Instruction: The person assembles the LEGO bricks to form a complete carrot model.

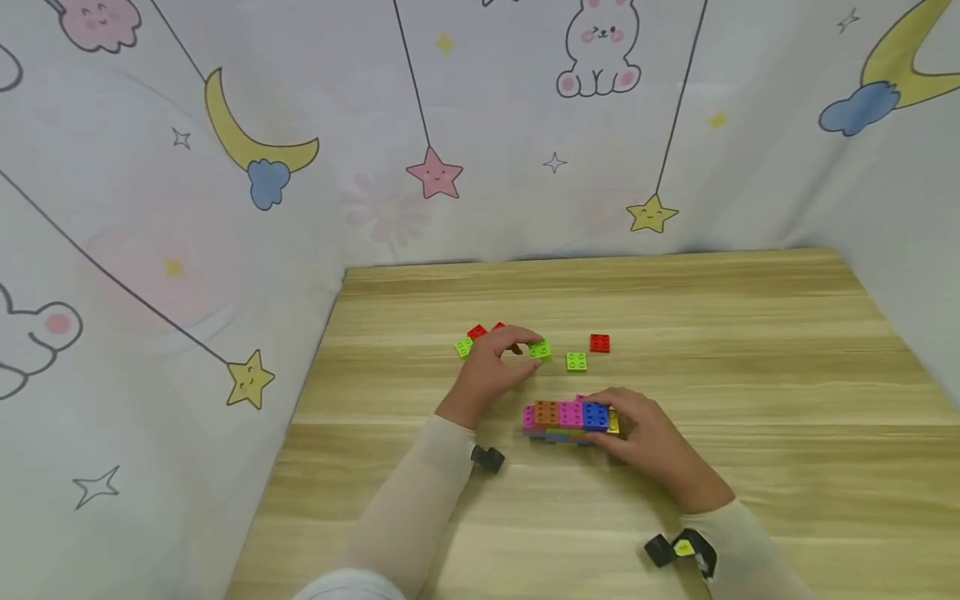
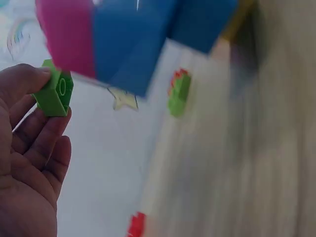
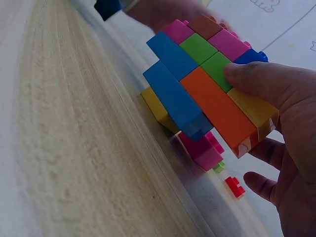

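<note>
Between thumb and fingertips, my left hand (image 1: 489, 372) pinches a lime-green toy brick (image 1: 540, 349); the left wrist view shows the green brick's (image 2: 55, 91) hollow underside. My right hand (image 1: 647, 433) grips the right end of a block of joined toy bricks (image 1: 558, 414), its studs facing up in the head view. Brown, pink and blue bricks line its top. In the right wrist view the joined block (image 3: 207, 79) also shows green, orange, blue and yellow bricks, with the right thumb (image 3: 256, 81) pressed on its side.
Loose bricks lie beyond the hands: a red one (image 1: 599, 342), a lime-green one (image 1: 576, 362), and a red and green group (image 1: 464, 346) partly behind the left hand. A patterned cloth (image 1: 525, 208) hangs along the back of the wooden table (image 1: 787, 350).
</note>
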`<action>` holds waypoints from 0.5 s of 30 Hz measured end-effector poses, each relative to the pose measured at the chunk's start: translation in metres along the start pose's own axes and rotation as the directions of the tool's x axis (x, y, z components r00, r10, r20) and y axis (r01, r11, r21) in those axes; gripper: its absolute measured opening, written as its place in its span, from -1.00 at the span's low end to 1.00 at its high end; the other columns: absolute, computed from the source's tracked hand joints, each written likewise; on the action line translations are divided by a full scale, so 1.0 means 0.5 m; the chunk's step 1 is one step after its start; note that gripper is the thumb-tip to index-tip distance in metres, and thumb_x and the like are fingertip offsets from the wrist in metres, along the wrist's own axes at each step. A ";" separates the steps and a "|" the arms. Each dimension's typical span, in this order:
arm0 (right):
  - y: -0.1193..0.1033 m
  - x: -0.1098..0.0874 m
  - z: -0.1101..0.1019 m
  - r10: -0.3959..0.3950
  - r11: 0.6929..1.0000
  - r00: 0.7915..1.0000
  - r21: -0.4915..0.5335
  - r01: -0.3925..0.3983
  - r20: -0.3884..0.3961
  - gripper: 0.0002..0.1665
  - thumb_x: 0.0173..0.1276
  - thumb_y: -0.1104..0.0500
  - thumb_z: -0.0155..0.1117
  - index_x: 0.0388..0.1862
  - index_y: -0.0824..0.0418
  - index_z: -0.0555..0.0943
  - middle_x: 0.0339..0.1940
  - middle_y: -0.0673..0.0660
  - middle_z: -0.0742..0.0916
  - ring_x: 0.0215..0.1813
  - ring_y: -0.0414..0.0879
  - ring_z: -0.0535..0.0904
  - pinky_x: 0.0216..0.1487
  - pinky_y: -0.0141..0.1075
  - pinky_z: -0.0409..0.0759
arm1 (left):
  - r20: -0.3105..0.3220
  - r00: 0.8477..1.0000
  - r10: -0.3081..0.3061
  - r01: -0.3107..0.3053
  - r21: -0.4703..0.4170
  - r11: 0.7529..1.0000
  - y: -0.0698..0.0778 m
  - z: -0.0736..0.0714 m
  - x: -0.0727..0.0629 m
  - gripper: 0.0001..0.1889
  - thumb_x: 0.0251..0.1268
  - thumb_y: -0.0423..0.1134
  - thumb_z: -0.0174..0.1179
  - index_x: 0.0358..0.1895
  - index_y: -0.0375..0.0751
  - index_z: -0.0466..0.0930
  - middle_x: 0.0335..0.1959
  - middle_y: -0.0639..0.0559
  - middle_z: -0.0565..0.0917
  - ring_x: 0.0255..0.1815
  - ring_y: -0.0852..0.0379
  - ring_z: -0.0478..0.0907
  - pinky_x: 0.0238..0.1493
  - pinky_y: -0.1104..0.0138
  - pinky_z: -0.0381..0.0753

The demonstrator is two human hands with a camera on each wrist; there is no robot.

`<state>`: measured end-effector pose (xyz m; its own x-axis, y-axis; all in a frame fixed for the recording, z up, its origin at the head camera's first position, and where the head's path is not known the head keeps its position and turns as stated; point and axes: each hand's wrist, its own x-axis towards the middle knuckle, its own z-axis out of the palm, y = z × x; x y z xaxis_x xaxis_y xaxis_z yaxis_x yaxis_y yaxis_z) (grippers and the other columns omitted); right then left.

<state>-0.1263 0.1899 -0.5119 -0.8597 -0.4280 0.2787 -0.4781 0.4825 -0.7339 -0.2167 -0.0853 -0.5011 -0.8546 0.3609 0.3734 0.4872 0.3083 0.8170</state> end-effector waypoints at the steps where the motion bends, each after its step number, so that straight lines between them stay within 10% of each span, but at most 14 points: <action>1: 0.000 0.000 0.000 -0.005 1.000 1.000 0.000 0.005 -0.002 -0.47 0.21 0.15 0.64 0.15 -0.05 0.68 0.09 -0.11 0.76 0.13 -0.16 0.66 0.17 -0.04 0.65 | 0.013 0.999 0.053 -0.052 -0.016 0.998 0.014 0.000 -0.004 -0.68 0.25 -0.33 0.48 0.07 -0.06 0.77 0.03 0.13 0.75 0.03 0.17 0.62 0.03 0.08 0.69; 7: 0.004 0.001 0.000 -0.051 0.999 0.999 -0.009 0.050 -0.018 -0.47 0.20 0.17 0.64 0.14 -0.02 0.67 0.07 -0.11 0.76 0.11 -0.16 0.67 0.15 -0.10 0.65 | 0.101 0.956 0.274 -0.269 -0.058 0.961 0.073 0.007 -0.037 -0.68 0.20 -0.37 0.50 0.04 -0.17 0.77 0.03 -0.01 0.77 0.06 0.13 0.65 -0.04 0.08 0.71; 15: 0.002 -0.002 -0.003 -0.042 0.999 0.999 -0.005 0.042 -0.017 -0.48 0.19 0.16 0.65 0.14 0.00 0.68 0.06 -0.12 0.76 0.09 -0.16 0.67 0.15 -0.09 0.66 | 0.154 0.945 0.288 -0.292 0.005 0.956 0.093 0.022 -0.081 -0.71 0.17 -0.33 0.54 -0.03 -0.15 0.78 0.03 0.03 0.76 0.13 0.15 0.66 0.17 0.27 0.65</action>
<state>-0.1263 0.1917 -0.5119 -0.8420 -0.4347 0.3195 -0.5143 0.4679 -0.7187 -0.1576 -0.0759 -0.4833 -0.6396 0.5658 0.5203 0.7166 0.1941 0.6699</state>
